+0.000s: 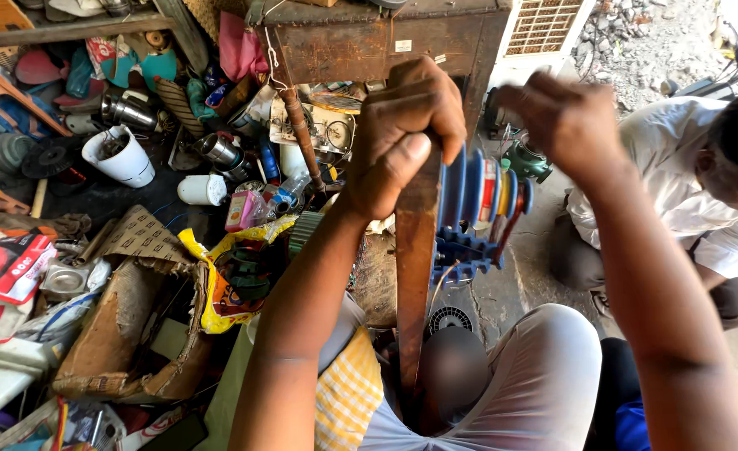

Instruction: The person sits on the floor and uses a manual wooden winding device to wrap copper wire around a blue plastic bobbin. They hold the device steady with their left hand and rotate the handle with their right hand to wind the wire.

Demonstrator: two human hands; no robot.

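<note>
Hidden: the rusty metal bar [417,250] has its lower end lost between the knees.
Left hand [402,134]: fingers clenched around the upright bar's top.
Right hand [565,121]: raised and blurred; grip unclear.
Bar: touching the blue stepped pulley [469,209].

The upright wooden bar [416,250] is rusty brown. Beside it, the stepped pulley [477,196] runs blue with red, white and yellow bands. A yellow-and-white checked cloth [348,397] hangs below; the trousers [528,384] are pale grey. The torn carton [127,317] is tan, the bucket [123,159] white.
</note>
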